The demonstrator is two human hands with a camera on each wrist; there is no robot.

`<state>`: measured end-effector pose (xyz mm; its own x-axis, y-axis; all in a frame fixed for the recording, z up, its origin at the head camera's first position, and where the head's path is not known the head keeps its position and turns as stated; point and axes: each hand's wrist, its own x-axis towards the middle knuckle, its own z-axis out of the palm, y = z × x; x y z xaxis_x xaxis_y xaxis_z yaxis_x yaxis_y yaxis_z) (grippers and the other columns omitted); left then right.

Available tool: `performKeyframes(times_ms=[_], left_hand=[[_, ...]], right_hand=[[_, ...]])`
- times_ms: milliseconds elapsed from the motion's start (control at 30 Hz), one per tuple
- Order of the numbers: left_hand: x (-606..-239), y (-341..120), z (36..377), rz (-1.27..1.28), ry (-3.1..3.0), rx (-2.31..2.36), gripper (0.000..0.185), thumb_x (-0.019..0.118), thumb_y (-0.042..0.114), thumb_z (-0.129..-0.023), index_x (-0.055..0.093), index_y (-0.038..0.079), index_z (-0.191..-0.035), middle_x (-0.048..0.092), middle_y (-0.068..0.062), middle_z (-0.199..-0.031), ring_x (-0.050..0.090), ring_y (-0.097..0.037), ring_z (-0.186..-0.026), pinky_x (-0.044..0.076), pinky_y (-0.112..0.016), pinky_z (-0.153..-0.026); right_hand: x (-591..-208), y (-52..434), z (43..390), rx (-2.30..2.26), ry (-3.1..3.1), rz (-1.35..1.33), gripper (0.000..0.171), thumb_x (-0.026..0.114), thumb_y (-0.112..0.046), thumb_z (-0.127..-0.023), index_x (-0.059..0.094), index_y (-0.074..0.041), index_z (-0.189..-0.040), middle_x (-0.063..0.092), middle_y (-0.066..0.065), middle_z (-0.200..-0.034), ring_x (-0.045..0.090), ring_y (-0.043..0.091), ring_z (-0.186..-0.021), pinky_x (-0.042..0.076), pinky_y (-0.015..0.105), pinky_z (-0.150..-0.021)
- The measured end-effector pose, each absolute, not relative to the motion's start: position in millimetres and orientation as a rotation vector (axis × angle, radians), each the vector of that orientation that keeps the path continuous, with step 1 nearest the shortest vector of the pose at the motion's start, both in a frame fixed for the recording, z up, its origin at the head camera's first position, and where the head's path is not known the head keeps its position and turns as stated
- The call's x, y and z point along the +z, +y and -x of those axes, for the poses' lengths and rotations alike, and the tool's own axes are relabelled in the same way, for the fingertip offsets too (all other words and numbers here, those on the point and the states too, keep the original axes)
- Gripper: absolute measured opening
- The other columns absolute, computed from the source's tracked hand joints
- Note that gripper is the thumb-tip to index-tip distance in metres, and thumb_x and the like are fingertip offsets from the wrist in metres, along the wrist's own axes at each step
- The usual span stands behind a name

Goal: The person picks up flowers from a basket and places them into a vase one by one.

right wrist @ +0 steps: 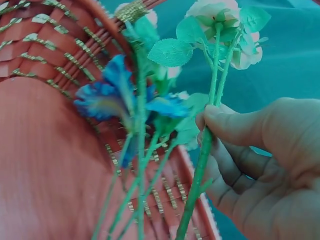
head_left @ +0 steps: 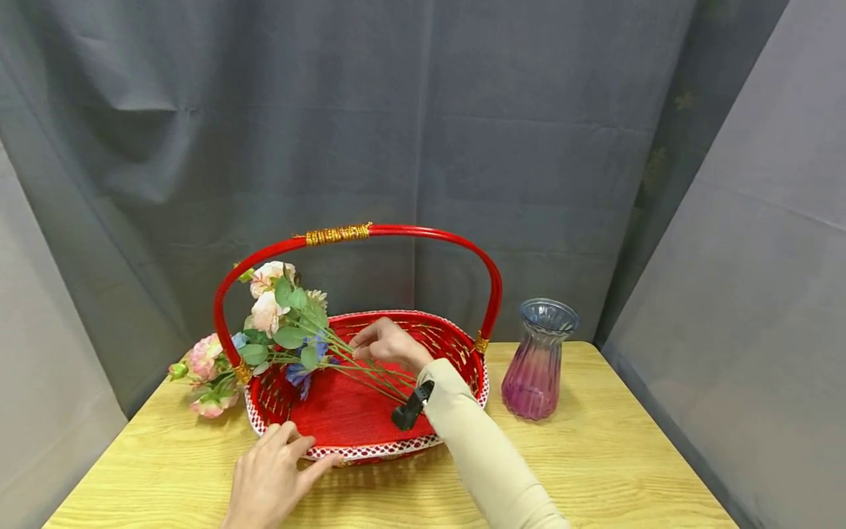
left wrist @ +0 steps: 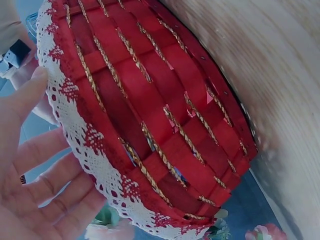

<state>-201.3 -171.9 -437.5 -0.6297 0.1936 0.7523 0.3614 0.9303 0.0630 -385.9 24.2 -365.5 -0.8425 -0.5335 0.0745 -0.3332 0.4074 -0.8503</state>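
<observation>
A red woven basket (head_left: 370, 450) with a white lace rim and a tall red handle (head_left: 396, 231) stands on the wooden table. Artificial flowers (head_left: 284, 316) lie across it, with the heads over its left edge and the green stems inside. My right hand (head_left: 362, 345) reaches into the basket; in the right wrist view my right hand (right wrist: 215, 125) pinches one green stem (right wrist: 200, 165) that carries cream blooms (right wrist: 220, 30), next to a blue flower (right wrist: 112, 95). My left hand (head_left: 297, 444) rests on the table with its thumb against the near rim. In the left wrist view my left hand (left wrist: 35, 150) has straight fingers beside the basket wall (left wrist: 165, 110).
A ribbed glass vase (head_left: 538, 360), pink at the base, stands to the right of the basket. The light wooden table (head_left: 628, 455) is enclosed by grey cloth walls behind and on both sides. A pink bloom (head_left: 205, 356) hangs over the basket's left side.
</observation>
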Motion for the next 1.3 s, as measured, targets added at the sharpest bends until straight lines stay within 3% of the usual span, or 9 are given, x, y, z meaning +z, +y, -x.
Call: performKeyframes(times_ms=[167,300,833,967,1067,1300], left_hand=[[-438,-172,203,0.396,-2.272,-0.264,0.043,0.084,0.058,-0.059,0.076,0.018,-0.073,0.046,0.012,-0.071,0.049,-0.007,-0.065,0.038,-0.023,-0.044],[-437,-175,202,0.41,-2.268,-0.237,0.043,0.082,0.059,-0.061,0.075,0.018,-0.072,0.046,0.011,-0.071,0.048,-0.008,-0.064,0.039,-0.023,-0.044],[-442,-174,202,0.444,-2.234,-0.229,0.042,0.082,0.054,-0.062,0.076,0.015,-0.075,0.05,0.008,-0.073,0.048,-0.01,-0.065,0.038,-0.024,-0.043],[-444,-174,203,0.477,-2.18,-0.249,0.055,0.065,0.065,-0.08,0.076,0.011,-0.079,0.055,0.004,-0.075,0.051,-0.015,-0.068,0.045,-0.031,-0.053],[-446,-171,202,0.485,-2.139,-0.257,0.069,0.044,0.069,-0.093,0.076,0.008,-0.081,0.059,-0.002,-0.077,0.054,-0.022,-0.071,0.047,-0.038,-0.063],[-451,-165,199,0.432,-2.115,-0.265,0.074,0.035,0.068,-0.096,0.075,0.007,-0.085,0.061,-0.006,-0.081,0.056,-0.024,-0.075,0.051,-0.037,-0.056]], right_hand=[[-349,35,382,-1.393,2.482,0.707,0.017,0.069,-0.008,-0.088,0.075,-0.006,-0.104,0.069,0.002,-0.08,0.049,0.012,-0.059,0.043,0.025,-0.055],[-343,40,378,-1.336,2.531,0.707,0.015,0.071,-0.011,-0.088,0.076,-0.007,-0.102,0.072,0.001,-0.085,0.055,0.011,-0.064,0.045,0.024,-0.056],[-338,90,361,-1.324,2.64,0.658,0.014,0.074,-0.009,-0.085,0.077,-0.004,-0.098,0.074,0.005,-0.091,0.056,0.008,-0.071,0.046,0.021,-0.062],[-339,103,357,-1.373,2.632,0.636,0.013,0.073,-0.008,-0.086,0.077,-0.005,-0.098,0.074,0.005,-0.092,0.056,0.008,-0.072,0.047,0.021,-0.064],[-341,113,353,-1.399,2.636,0.609,0.012,0.073,-0.007,-0.086,0.077,-0.004,-0.097,0.074,0.005,-0.093,0.057,0.008,-0.075,0.048,0.021,-0.067],[-348,134,349,-1.467,2.577,0.58,0.013,0.072,-0.007,-0.086,0.076,-0.003,-0.098,0.073,0.004,-0.091,0.058,0.009,-0.076,0.049,0.023,-0.069]])
